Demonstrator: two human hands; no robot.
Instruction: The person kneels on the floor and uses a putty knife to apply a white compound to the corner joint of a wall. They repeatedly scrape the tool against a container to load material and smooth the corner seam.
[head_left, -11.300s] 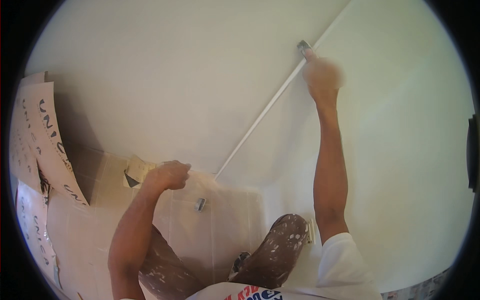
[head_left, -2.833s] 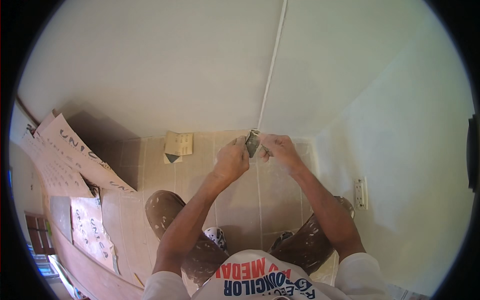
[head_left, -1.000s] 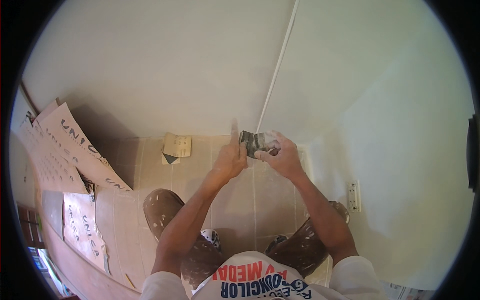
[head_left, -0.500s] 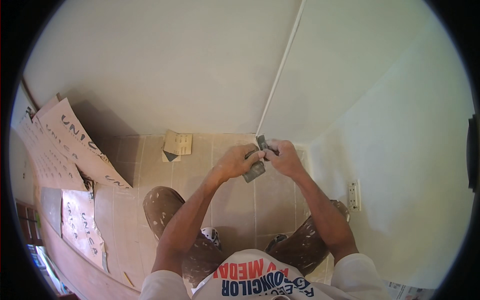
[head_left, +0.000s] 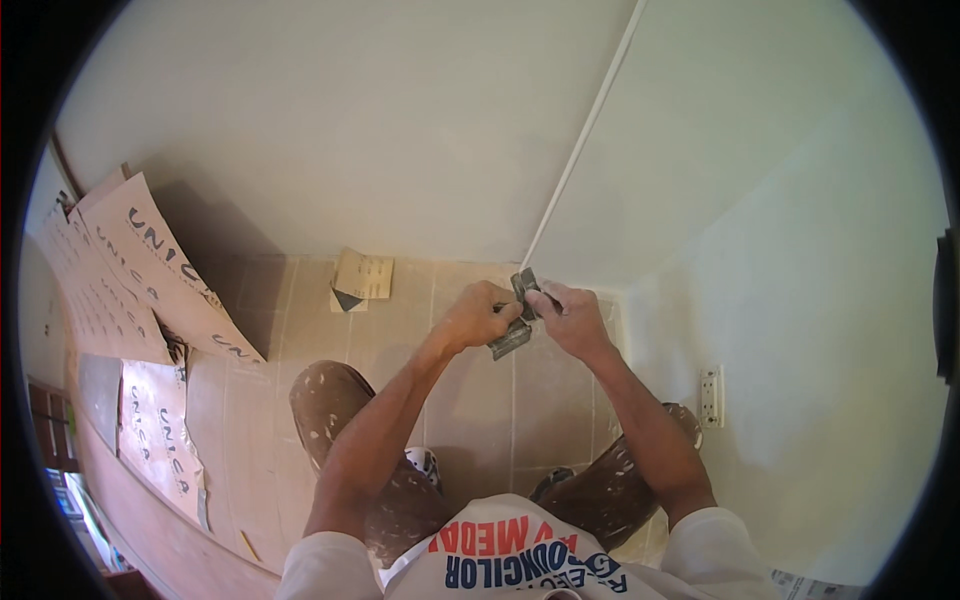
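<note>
Both my hands are closed on dark grey sandpaper (head_left: 511, 341), held low in front of me near the foot of the wall. My left hand (head_left: 474, 318) pinches the part whose flat end hangs below the fingers. With thumb and fingers, my right hand (head_left: 573, 321) grips a narrow folded-looking part that sticks up between the hands. Whether these are two pieces or one bent strip, I cannot tell. To the left on the floor lie tan-backed sandpaper sheets (head_left: 364, 277), one dark corner showing.
A white strip (head_left: 585, 130) runs up the pale wall behind my hands. A socket outlet (head_left: 711, 397) is on the right wall. Large printed cardboard sheets (head_left: 160, 262) lean at the left, above the tiled floor (head_left: 250, 400). A thin yellowish stick (head_left: 250, 546) lies lower left.
The sandpaper has turned a little between my fingers, and its upper part looks wider. My hands stay close together in nearly the same place. The view has shifted slightly.
</note>
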